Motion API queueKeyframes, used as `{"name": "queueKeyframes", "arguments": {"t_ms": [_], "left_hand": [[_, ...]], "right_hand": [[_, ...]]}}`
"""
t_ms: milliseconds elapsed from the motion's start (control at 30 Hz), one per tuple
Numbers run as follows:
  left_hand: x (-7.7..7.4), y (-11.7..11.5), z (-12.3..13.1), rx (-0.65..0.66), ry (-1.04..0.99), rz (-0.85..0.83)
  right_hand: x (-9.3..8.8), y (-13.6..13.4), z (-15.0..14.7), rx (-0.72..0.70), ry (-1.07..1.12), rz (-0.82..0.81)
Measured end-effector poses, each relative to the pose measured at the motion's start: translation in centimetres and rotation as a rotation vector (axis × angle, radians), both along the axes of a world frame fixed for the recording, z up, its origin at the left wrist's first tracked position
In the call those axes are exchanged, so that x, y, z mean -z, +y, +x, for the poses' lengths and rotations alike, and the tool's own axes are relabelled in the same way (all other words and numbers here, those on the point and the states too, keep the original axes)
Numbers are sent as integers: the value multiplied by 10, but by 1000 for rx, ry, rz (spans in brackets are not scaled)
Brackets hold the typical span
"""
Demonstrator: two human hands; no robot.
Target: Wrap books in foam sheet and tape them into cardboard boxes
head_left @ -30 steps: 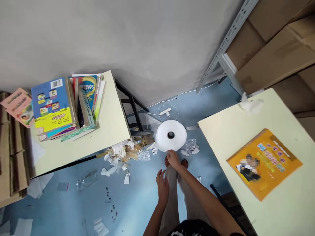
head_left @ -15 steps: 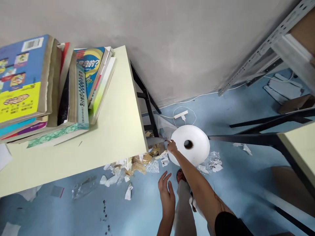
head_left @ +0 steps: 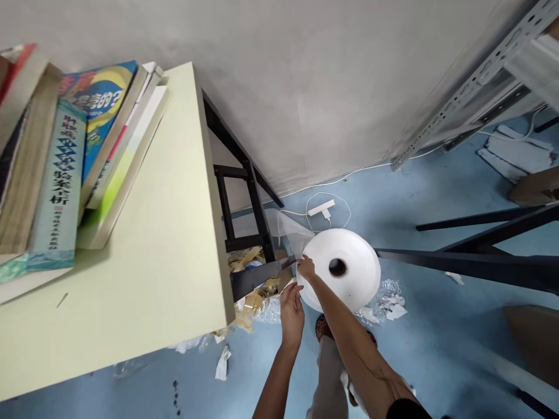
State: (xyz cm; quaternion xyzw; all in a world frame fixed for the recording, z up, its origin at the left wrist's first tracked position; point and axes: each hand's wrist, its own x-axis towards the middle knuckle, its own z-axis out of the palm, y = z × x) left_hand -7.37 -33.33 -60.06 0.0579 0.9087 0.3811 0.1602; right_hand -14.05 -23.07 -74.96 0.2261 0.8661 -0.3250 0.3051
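A big white roll of foam wrap [head_left: 347, 269] stands on the blue floor with its dark core facing up. My right hand [head_left: 305, 269] is closed on the roll's left edge, where a clear loose sheet [head_left: 289, 228] trails off toward the wall. My left hand [head_left: 292, 308] hangs just below and left of it, fingers bent and close together, reaching up toward the same edge; whether it holds anything is unclear. My legs and brown shoes show beneath the arms.
A pale yellow table [head_left: 144, 256] with leaning books [head_left: 65, 157] fills the left; its black legs [head_left: 248, 233] stand beside the roll. Torn tape and paper scraps [head_left: 251, 294] litter the floor. A power strip with cable [head_left: 322, 208] lies by the wall. Another table's black legs [head_left: 471, 256] and metal shelving [head_left: 471, 87] are at right.
The view dropped lower and closer to the floor. My right hand stayed on the roll's left edge; my left hand rose from open beside my leg to just under the right hand.
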Motion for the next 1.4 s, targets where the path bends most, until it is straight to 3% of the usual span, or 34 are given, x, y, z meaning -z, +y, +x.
{"name": "queueKeyframes", "arguments": {"t_ms": [133,233,367,533,667,800,900,967,1133,1267,1333,1400], "left_hand": [[21,31,-27,95,-74,-65],[49,57,-61,119,-112,-103],[95,86,-101,19,-192,-236],[139,104,-111,-126,-319,-378],[156,106,-117,-167,-401,-436],[154,104,-133,-107,-401,-448],[131,106,-127,-4,-323,-413],[104,105,-107,92,-247,-365],[6,92,-27,376,-118,-229],[-72,100,15,528,-72,-152],[-104,110,20,491,-112,-8],[-131,117,13,273,-212,176]], "right_hand": [[4,6,3,-43,91,18],[9,9,7,-59,131,27],[15,29,26,-65,135,28],[25,75,73,-57,125,7],[33,91,96,-59,118,-70],[33,87,93,18,103,-133],[18,89,79,139,106,-146],[-2,94,65,238,134,-138],[-83,103,26,371,283,-169],[-158,113,11,631,418,-387],[-194,125,17,736,455,-461],[-227,139,34,788,485,-467]]}}
